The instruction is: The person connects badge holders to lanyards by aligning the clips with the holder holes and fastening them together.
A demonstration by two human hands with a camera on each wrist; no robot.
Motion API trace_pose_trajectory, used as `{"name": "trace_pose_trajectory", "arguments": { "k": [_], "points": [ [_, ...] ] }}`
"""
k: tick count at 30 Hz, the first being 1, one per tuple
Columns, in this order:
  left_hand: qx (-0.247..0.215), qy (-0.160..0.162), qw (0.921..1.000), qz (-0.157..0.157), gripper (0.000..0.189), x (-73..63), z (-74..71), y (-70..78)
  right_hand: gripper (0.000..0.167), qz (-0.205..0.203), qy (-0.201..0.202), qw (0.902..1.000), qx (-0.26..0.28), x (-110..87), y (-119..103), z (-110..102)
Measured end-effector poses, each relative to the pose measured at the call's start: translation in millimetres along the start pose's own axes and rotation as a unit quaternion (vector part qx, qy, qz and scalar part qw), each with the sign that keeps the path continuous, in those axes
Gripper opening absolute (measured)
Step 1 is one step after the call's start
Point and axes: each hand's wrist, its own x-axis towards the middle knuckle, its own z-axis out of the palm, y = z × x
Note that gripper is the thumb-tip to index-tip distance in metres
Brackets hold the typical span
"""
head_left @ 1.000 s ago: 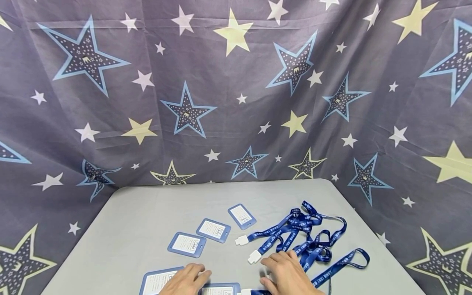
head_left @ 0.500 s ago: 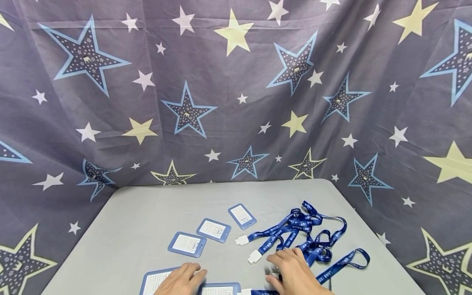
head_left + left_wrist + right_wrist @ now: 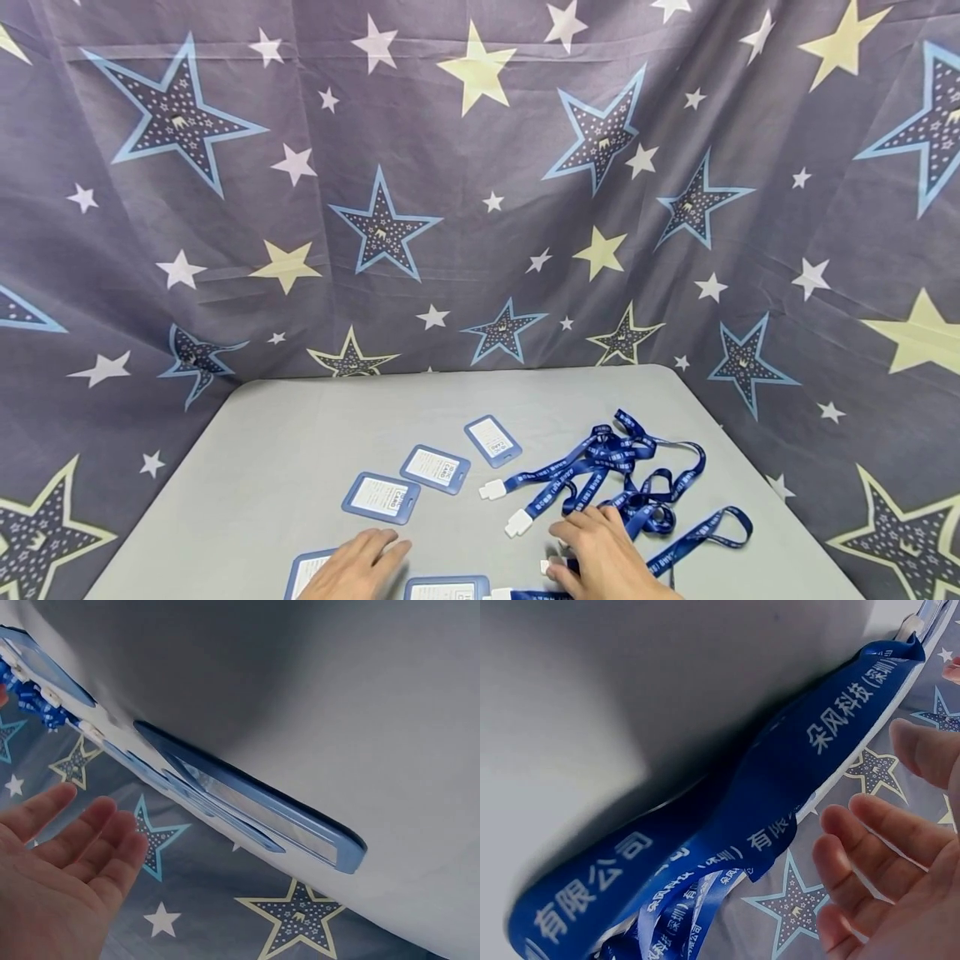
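My left hand hovers over a blue-framed badge holder, covering part of it. The left wrist view shows its fingers relaxed around nothing, with a badge holder lying beyond them. To the right, a second badge holder lies at the front edge of the view, against the white clip of a blue lanyard. My right hand is over the lanyards, a white clip showing by its thumb. Seen from the right wrist, its fingers are loosely bent beside a lanyard strap, holding nothing.
Three more badge holders, one left, one middle and one right, lie in a diagonal row on the grey table. Several blue lanyards are heaped at the right. A star-patterned curtain stands behind.
My left hand has slid left, uncovering more of the front badge holder. My right hand has moved right, and a white clip has come into view by its thumb.
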Motion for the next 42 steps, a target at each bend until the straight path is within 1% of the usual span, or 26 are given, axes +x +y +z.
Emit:
{"name": "trace_pose_trajectory", "arguments": {
  "k": [1, 5, 10, 14, 17, 22, 24, 26, 32, 38, 42],
  "points": [
    [-0.001, 0.001, 1.0, -0.002, 0.092, -0.4, -0.4, -0.3, 0.037, 0.0, -0.001, 1.0, 0.0, -0.1, 0.3, 0.1],
    [-0.015, -0.013, 0.9997, -0.013, 0.092, -1.8, -2.7, -2.6, 0.038, -0.006, -0.002, 1.0, -0.006, -0.4, 1.9, 1.4],
    [-0.012, -0.012, 0.9998, -0.008, 0.091, -3.5, -3.5, -6.7, 0.034, -0.014, -0.003, 0.9997, -0.02, -0.7, 3.7, 5.4],
    [-0.009, -0.016, 0.9998, -0.008, 0.09, -4.8, -3.0, -8.7, 0.028, -0.025, 0.004, 0.9993, -0.029, -0.9, 4.6, 9.1],
    [-0.003, -0.012, 0.9999, -0.006, 0.089, -5.7, -2.1, -9.7, 0.026, -0.03, 0.007, 0.999, -0.032, -1.0, 5.3, 11.0],
    [0.006, -0.002, 1.0, 0.001, 0.087, -7.4, -1.0, -11.2, 0.024, -0.025, -0.009, 0.9993, -0.026, -0.4, 5.2, 13.3],
    [0.006, -0.003, 1.0, -0.001, 0.088, -7.7, -1.3, -11.2, 0.023, -0.021, -0.02, 0.9994, -0.022, -0.2, 4.9, 13.6],
    [0.005, -0.005, 1.0, -0.003, 0.088, -7.8, -2.0, -11.0, 0.023, -0.021, -0.021, 0.9993, -0.024, -0.1, 4.6, 14.2],
    [0.006, -0.001, 1.0, -0.001, 0.088, -9.0, -2.4, -11.2, 0.022, -0.026, -0.015, 0.999, -0.033, -0.1, 5.2, 16.5],
    [0.002, -0.002, 1.0, -0.006, 0.087, -9.9, -3.7, -10.7, 0.022, -0.032, -0.008, 0.9986, -0.042, -0.1, 5.2, 18.3],
    [0.004, 0.004, 1.0, -0.005, 0.087, -10.3, -3.7, -10.5, 0.023, -0.036, 0.001, 0.9981, -0.05, -0.4, 5.5, 20.0]
  ]
}}
